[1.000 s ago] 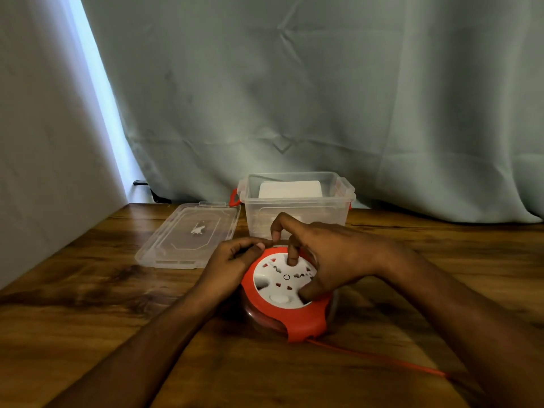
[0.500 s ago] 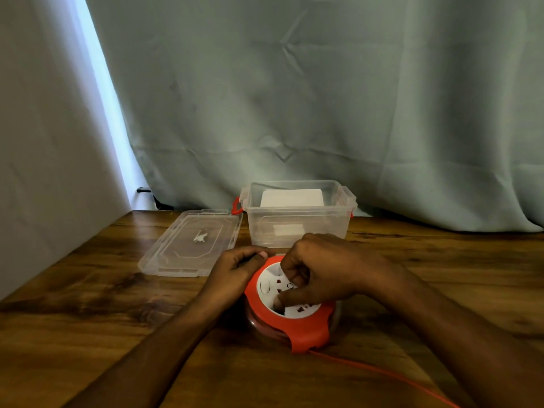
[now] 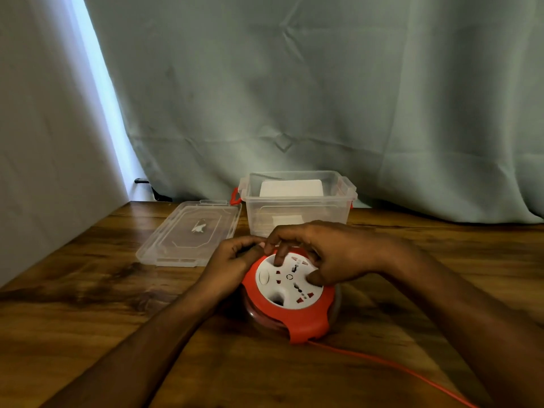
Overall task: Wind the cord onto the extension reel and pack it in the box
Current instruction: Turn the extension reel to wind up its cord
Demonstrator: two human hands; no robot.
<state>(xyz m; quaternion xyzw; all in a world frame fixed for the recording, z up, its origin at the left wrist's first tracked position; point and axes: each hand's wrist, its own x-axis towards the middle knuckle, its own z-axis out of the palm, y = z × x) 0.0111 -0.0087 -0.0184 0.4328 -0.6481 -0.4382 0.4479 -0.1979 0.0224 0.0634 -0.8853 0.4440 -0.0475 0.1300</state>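
While the extension reel point(image 3: 290, 298) lies flat on the wooden table point(image 3: 88, 290), near the middle of the scene, both hands rest on it. Its white socket face looks up, ringed by a red housing, and coils of cord show through the clear drum beneath. The left hand point(image 3: 232, 260) grips the reel's far-left rim, fingers curled over the red edge with the thumb along the top. The right hand point(image 3: 326, 254) arches over the white face from the right: one fingertip presses down into the face at its far-left part, and the thumb presses on the right side of the face, the other fingers bent above the far rim. The two hands nearly touch at the reel's far edge. From the tab at the reel's near side, the orange cord point(image 3: 391, 366) runs loose across the table toward the near right corner. Just beyond the reel stands the clear plastic box point(image 3: 297, 213), open, with red latches and something white inside. Its clear lid point(image 3: 188, 234) lies flat on the table just left of the box.
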